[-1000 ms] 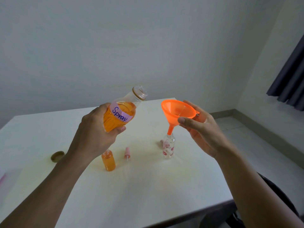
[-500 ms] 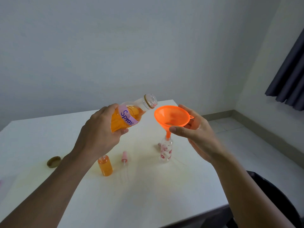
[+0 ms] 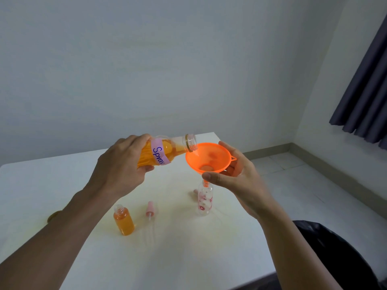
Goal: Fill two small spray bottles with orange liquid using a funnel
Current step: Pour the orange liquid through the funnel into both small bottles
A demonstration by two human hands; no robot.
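The funnel is bright orange. The big bottle is clear, with orange liquid inside and a pale pink label that has blue handwriting. One small bottle is clear and full of orange liquid. The other small bottle is clear with a pattern of pink and red flowers. The spray cap is pink. The desk is white, the curtain dark grey-blue.

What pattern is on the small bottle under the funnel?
Pink flowers on the clear small bottle, head view.
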